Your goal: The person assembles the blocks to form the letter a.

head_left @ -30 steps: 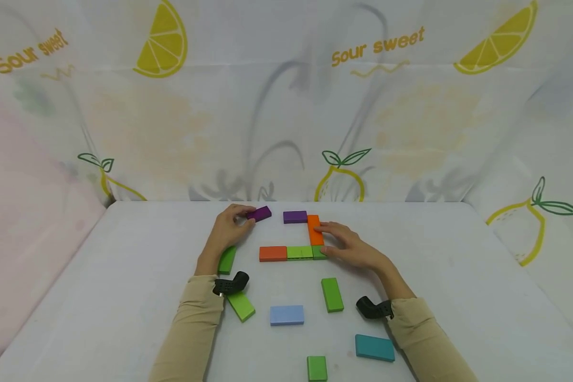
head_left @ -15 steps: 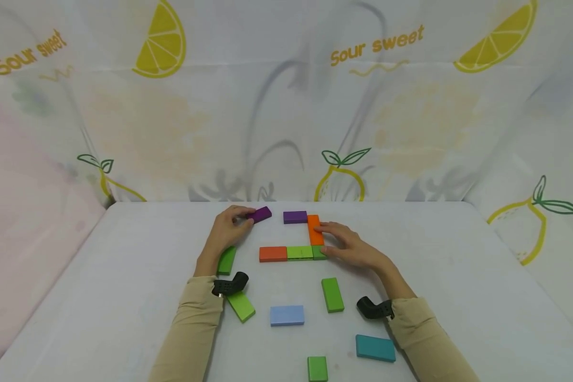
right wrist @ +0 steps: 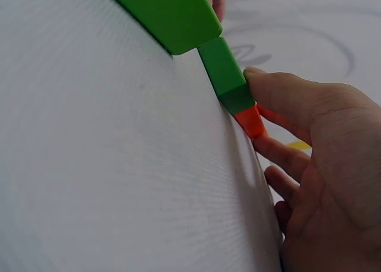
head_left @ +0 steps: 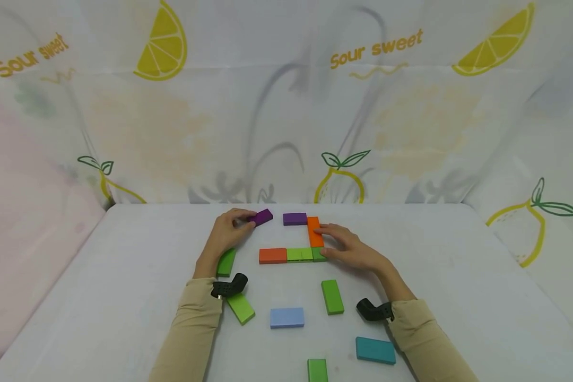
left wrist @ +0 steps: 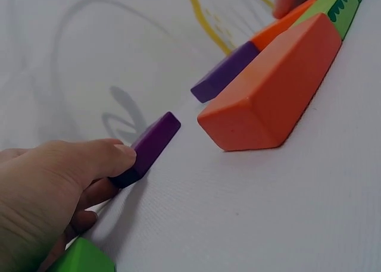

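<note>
My left hand [head_left: 226, 231] pinches a dark purple block [head_left: 263, 217] between thumb and fingers; in the left wrist view that purple block [left wrist: 156, 146] is tilted close over the table. My right hand [head_left: 353, 249] rests its fingertips against an orange block [head_left: 315, 232] and its thumb on a small green block [head_left: 318, 254]. Left of the green one, a light green block [head_left: 299, 255] and a red-orange block [head_left: 272, 256] join it in a row. Another purple block [head_left: 294, 219] meets the orange block's far end. The right wrist view shows the thumb at the green block [right wrist: 225, 69].
By my left wrist lie a green block [head_left: 226, 263] and a lime block [head_left: 241, 309]. Nearer are a light blue block [head_left: 287, 318], a green block [head_left: 332, 297], a teal block [head_left: 375, 350] and a small green block [head_left: 317, 370]. A printed curtain [head_left: 286, 106] stands behind the white table [head_left: 100, 297].
</note>
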A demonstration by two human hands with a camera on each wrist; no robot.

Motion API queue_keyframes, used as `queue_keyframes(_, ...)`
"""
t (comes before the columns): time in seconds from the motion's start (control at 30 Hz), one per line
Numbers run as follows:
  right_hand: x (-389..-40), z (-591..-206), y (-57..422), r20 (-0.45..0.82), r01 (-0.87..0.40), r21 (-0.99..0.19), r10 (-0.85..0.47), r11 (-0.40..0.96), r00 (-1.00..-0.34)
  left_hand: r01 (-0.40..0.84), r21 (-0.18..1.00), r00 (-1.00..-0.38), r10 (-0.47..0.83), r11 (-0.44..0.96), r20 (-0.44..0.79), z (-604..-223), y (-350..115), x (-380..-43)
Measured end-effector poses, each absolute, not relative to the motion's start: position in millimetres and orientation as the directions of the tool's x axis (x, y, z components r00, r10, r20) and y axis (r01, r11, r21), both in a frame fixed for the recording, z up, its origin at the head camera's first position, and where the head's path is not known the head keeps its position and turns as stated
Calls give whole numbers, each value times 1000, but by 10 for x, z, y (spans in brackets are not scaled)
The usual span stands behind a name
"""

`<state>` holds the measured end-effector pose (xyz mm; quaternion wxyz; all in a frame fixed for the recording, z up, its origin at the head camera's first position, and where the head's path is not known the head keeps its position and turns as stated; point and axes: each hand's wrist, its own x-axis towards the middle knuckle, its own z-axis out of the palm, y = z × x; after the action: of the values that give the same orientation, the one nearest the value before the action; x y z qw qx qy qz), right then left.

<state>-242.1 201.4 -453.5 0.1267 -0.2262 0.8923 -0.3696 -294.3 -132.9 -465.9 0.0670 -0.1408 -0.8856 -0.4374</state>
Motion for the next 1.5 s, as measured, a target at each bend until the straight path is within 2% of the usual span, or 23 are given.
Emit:
queue_keyframes(0.67, -2403, -4578, 2010, -71, -301, -713, -492, 633, -867, 280, 747, -958, 226, 602, 177, -4680, -1319, -2911)
queue_keyframes(1.5, -2424, -4561, 2007, -59, -318, -706, -500, 633, -864, 326, 738, -943, 253, 590, 214, -4658, -1322, -2898)
